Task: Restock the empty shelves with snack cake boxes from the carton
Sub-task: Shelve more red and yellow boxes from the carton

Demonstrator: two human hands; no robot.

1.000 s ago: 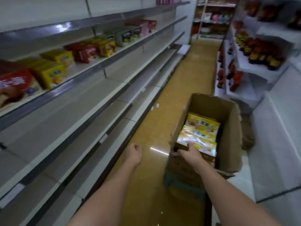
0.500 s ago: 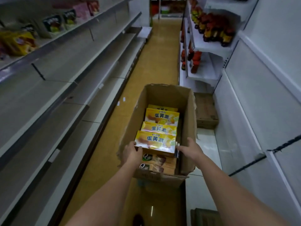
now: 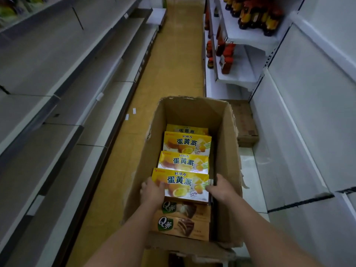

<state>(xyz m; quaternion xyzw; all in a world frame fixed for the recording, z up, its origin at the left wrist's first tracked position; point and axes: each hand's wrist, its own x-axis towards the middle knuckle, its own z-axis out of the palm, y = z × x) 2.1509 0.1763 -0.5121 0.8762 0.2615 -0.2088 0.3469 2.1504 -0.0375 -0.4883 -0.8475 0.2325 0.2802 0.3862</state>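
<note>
An open cardboard carton (image 3: 228, 151) stands on the aisle floor in front of me. Inside it lie several yellow snack cake boxes in a row, with two brown chocolate cake boxes (image 3: 183, 225) nearest me. My left hand (image 3: 152, 191) grips the left end of the nearest yellow box (image 3: 181, 185), and my right hand (image 3: 221, 188) grips its right end. That box sits slightly above the brown ones. The long grey shelves (image 3: 63, 105) on the left are bare at the lower levels.
White shelves on the right carry red-capped bottles (image 3: 225, 60) further down the aisle. A closed brown carton (image 3: 243, 122) lies on the right bottom shelf beside the open carton. The yellow floor (image 3: 173, 60) runs ahead between the two racks.
My view swung from the left shelves down to the carton. My left hand moved from beside the carton onto the yellow box, so both hands now hold its ends.
</note>
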